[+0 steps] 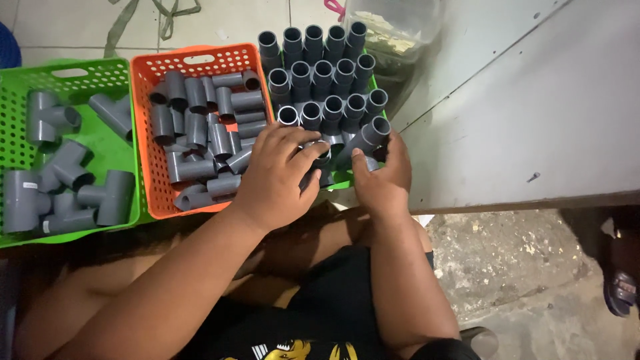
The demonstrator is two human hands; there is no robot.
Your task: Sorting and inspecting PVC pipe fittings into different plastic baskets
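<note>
Three baskets sit side by side on the floor in front of a seated person. On the far left, a green basket (100,143) holds a loose handful of large grey T-shaped pipe fittings (63,177). Next to it, touching its side, an orange basket (143,120) is filled with short grey pipe pieces (203,130) lying in a jumble. To the right of that stands a third basket, green at its visible edge (343,181), packed with assembled grey fittings (323,73) standing upright in neat rows, their open ends facing up.

Both hands work at the near edge of this third basket. The left hand (277,177) lies palm-down with its fingers curled over the front row of fittings — what exactly it grips beneath the fingers is hidden. The right hand (380,177) is closed around a grey pipe fitting (363,139) that tilts up and to the right, its open mouth showing just above the thumb; the piece sits at the front right corner of the rows, touching its neighbours.

Right of the baskets a pale grey board (527,107) slopes across the view, and beyond the rows stands a clear plastic container (400,30). Lower right — rough concrete ground (507,267) and a dark sandal (620,290) at the frame's edge.
</note>
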